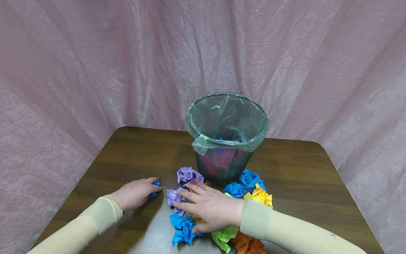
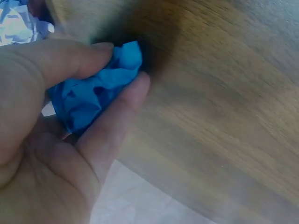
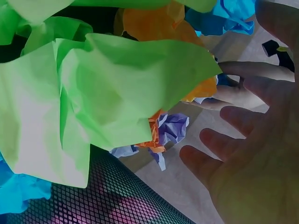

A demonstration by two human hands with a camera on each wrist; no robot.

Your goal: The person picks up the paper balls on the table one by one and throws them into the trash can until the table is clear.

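My left hand (image 1: 134, 194) pinches a small crumpled blue paper ball (image 2: 96, 93) between thumb and fingers, low over the table at the left of the pile. The right hand (image 1: 212, 208) is spread palm down over the crumpled papers, its fingers fairly straight and nothing gripped. Around it are purple paper balls (image 1: 174, 198), a blue one (image 1: 184, 229) near its thumb, and green paper (image 1: 224, 237) by its wrist. In the right wrist view, a large green sheet (image 3: 112, 88) fills much of the picture beside the palm. Whether the fingertips touch the papers, I cannot tell.
A black mesh wastebasket (image 1: 203, 164) with a clear liner stands behind the pile, coloured paper inside. Blue (image 1: 250, 180), yellow (image 1: 260, 196) and orange (image 1: 248, 244) paper balls lie right of the hand on the brown wooden table (image 1: 295, 173). A pink curtain (image 1: 152, 63) hangs behind.
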